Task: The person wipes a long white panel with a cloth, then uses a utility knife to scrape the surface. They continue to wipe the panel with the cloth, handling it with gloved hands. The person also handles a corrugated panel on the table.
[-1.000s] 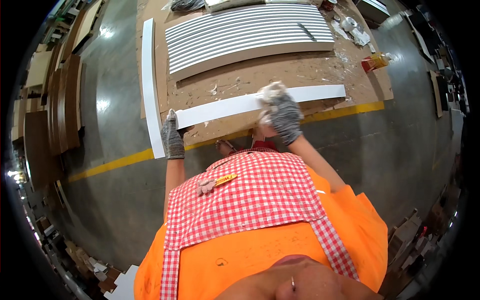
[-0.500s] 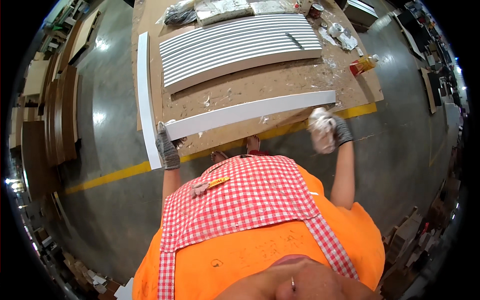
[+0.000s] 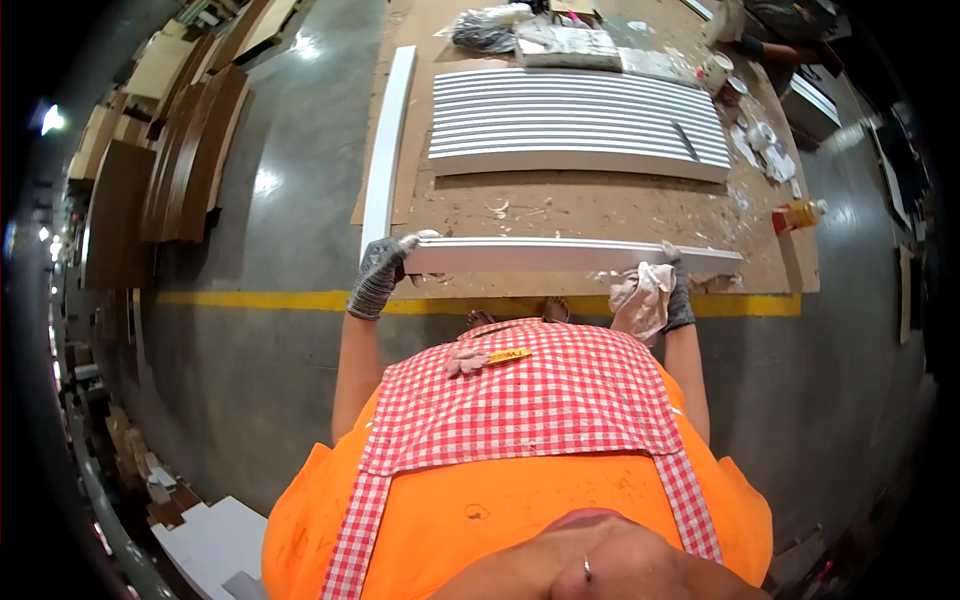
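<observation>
A long white strip of board (image 3: 560, 258) lies along the near edge of the brown worktable, turned so a narrow edge faces up. My left hand (image 3: 378, 280), in a grey knit glove with pale fingertips, is closed round its left end. Toward the right end, my right hand (image 3: 680, 292), also gloved, holds a crumpled whitish rag (image 3: 642, 300), which hangs on the near side of the strip. The fingers of that hand reach up to the strip's top edge. Another white strip (image 3: 388, 140) lies lengthwise at the table's left side, running away from my left hand.
Beyond my hands sits a row of white-edged strips (image 3: 580, 120) with a dark pen-like tool (image 3: 686, 141) on top. A bottle with orange-red contents (image 3: 798, 216) lies at the right. Another person's arm (image 3: 780, 50) shows at far right. Brown panels (image 3: 190, 150) lean at left.
The near strip has tipped from flat, broad white face up, onto its edge. My right hand has come with the rag from off its right end to the strip. The view has shifted left.
</observation>
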`<state>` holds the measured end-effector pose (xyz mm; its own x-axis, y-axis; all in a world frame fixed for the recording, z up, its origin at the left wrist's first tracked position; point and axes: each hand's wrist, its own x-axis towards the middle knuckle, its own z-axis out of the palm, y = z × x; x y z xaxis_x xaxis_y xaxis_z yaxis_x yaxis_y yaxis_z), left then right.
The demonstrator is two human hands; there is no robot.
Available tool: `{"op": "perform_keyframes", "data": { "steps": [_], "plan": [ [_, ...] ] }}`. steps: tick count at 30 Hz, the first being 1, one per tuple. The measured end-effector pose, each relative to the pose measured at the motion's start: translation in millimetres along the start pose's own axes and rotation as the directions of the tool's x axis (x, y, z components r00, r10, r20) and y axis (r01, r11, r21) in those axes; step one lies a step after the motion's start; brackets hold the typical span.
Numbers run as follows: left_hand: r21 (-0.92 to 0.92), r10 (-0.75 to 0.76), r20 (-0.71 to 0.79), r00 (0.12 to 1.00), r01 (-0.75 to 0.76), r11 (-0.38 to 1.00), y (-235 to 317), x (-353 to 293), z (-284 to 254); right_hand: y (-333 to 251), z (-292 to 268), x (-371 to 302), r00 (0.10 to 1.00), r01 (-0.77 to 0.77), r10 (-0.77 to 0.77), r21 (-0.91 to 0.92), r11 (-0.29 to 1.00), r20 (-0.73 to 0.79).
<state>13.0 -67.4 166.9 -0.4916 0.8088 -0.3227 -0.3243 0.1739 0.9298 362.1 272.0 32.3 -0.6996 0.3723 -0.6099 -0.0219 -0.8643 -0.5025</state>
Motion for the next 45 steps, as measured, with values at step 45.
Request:
{"op": "perform_keyframes", "data": {
  "steps": [45],
  "plan": [
    [0.676,0.401,-0.656,0.640,0.260,0.690,-41.5,83.7,-116.9,102.1,99.6,38.1,0.885,0.439,-0.408,-0.113,0.891,0.223]
  ]
}}
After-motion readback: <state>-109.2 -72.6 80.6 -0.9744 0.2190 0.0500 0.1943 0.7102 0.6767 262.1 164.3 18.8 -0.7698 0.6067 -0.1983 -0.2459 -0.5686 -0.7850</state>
